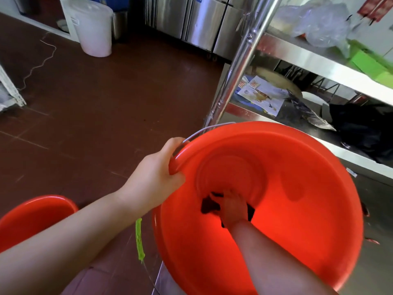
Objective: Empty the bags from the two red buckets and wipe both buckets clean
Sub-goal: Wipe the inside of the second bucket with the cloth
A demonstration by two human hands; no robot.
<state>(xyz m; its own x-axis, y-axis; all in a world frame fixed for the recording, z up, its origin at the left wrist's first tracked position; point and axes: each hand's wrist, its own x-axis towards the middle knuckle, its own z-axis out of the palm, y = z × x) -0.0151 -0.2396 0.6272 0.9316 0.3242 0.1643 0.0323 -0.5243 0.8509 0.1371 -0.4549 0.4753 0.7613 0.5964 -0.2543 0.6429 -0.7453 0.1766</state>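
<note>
A big red bucket (297, 209) fills the lower right, tilted toward me. My left hand (157, 175) grips its rim at the left, beside the wire handle. My right hand (231, 206) is deep inside, near the bottom, pressing a dark cloth (209, 206) against the inner wall. No bag shows inside this bucket. The second red bucket (36, 216) stands on the floor at the lower left, only partly in view, its inside hidden.
A steel shelf rack (319, 60) stands right behind the bucket, holding clear plastic bags (319, 22), papers and a black bag (365, 128). A white bin (93, 28) and steel cabinets stand at the back. Brown tiled floor spreads left. A green handle piece (139, 239) hangs beside the bucket.
</note>
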